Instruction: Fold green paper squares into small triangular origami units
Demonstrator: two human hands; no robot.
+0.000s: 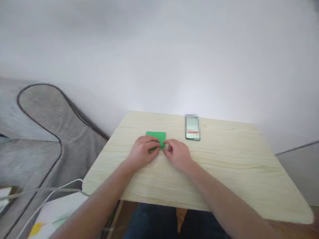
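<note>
A small sheet of green paper [159, 135] lies on the light wooden table, its near edge partly covered by my fingers. My left hand [144, 147] rests over the paper's left and lower part, with bent fingers pressing on it. At the lower right corner, my right hand [177, 152] pinches the paper's edge between thumb and forefinger. Both sets of fingertips almost meet near that corner. A narrow fold seems to run along the near edge, though the fingers hide most of it.
Behind my right hand, a phone [192, 127] with a blurred screen lies on the table [229, 159]. A white wall stands at the table's far edge. To the left are a grey sofa [45, 113], a pale cable [50, 196] and a white sheet [53, 212].
</note>
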